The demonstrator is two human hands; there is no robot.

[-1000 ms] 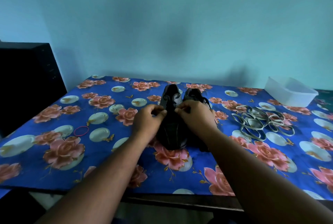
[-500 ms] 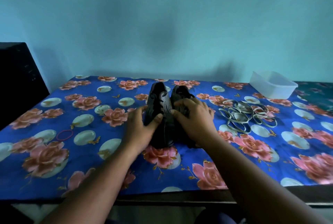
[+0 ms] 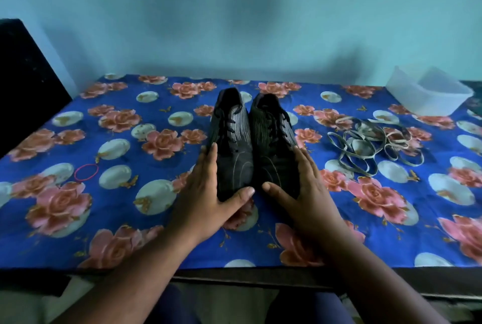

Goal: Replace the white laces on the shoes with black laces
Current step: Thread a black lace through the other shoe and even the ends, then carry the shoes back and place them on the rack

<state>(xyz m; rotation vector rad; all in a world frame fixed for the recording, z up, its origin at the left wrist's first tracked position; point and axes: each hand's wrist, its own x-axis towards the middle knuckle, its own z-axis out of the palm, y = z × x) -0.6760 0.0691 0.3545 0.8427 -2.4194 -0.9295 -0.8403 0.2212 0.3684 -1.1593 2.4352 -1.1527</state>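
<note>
Head view: white laces [image 3: 370, 146] beside shoes [image 3: 254, 141].

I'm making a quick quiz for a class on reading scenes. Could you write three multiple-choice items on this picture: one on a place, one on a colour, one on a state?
1. Where does the heap of white laces lie?
A. Right of the shoes
B. Inside the tub
C. Left of the shoes

2. What colour is the rubber band on the tablecloth?
A. Green
B. Red
C. Yellow

3. How do the hands meet the pair of shoes?
A. Both pinch a lace
B. One lifts a shoe
C. Flat against the outer sides

Answers:
1 A: the heap lies on the cloth between the shoes and the plastic tub.
2 B: it is a thin red ring left of the shoes.
3 C: the left hand and the right hand press with straight fingers, with no grip on any lace.
</note>
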